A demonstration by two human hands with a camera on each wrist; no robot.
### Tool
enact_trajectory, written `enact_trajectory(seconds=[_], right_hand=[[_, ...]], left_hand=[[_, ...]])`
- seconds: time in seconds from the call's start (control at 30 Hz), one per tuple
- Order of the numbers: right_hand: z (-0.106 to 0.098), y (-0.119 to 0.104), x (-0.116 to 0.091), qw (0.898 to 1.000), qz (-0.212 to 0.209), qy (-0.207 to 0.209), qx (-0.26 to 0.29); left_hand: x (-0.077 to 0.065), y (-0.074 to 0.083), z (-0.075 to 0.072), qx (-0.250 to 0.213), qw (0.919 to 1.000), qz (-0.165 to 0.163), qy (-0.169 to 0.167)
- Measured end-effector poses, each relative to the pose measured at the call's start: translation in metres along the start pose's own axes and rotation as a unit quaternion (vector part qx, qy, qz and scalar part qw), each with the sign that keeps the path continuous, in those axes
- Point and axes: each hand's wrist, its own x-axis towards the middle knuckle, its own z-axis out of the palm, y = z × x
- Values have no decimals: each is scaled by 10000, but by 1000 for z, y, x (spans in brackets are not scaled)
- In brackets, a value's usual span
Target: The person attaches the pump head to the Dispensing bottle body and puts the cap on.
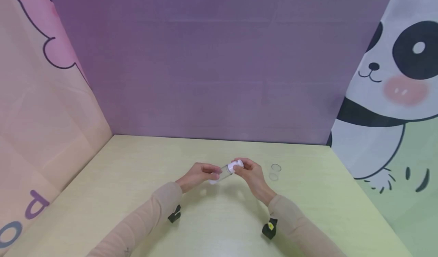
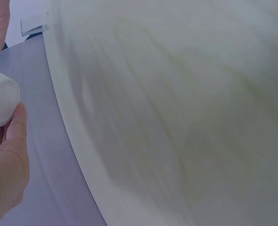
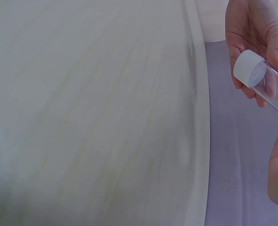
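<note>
Above the table, both hands hold a clear plastic bottle [image 1: 224,172] with white ends, tilted so its right end is higher. My left hand [image 1: 198,175] grips the lower end, thumb and fingers about it. That white round end [image 2: 4,100] faces the camera in the left wrist view. In the right wrist view, the transparent tube [image 3: 276,92] runs from my left hand to the frame edge. My right hand [image 1: 253,175] pinches the white upper part [image 1: 233,167] between thumb and fingers. The right wrist view cuts off that grip.
A clear, open-topped container [image 1: 273,176] with a thin dark rim lies or stands on the pale table [image 1: 212,226], right of my right hand. A purple backdrop [image 1: 219,78] rises behind the table. Printed cloth panels flank both sides, with a panda [image 1: 369,139] on the right.
</note>
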Motion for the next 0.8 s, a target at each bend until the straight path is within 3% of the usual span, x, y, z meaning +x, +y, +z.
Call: enact_trajectory(seconds=[0.4, 0.8], right_hand=[[-2, -2, -4, 9942, -377, -781, 640], [-3, -4, -3, 9938, -343, -777, 723]], left_hand=[[-1, 0, -1, 30, 10000, -23, 40], [3, -3, 0, 49, 10000, -46, 4]])
